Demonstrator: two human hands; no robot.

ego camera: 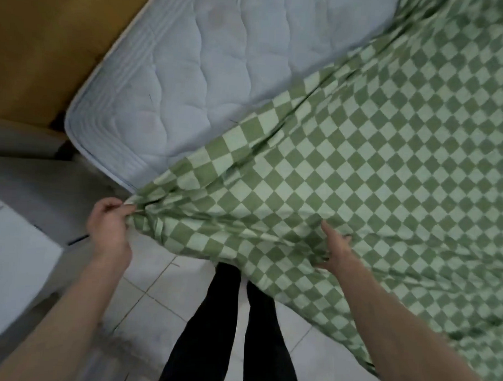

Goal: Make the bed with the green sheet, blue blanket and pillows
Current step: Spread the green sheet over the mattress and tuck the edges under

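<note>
Surroundings: pale blue quilted mattress (191,81), upper-left portion bare; brown headboard (49,43) at upper left; white tiled floor (159,295) and black-trousered legs (224,333) at bottom centre
Green checkered sheet (374,181): covers the right of the frame, overhanging the mattress's near edge
Left hand (109,227): fingers pinched on the sheet's bunched corner, lower left
Right hand (332,248): fingers spread, touching the sheet's hanging fold

White tiled floor (159,301), brown wooden headboard (49,43)
</note>
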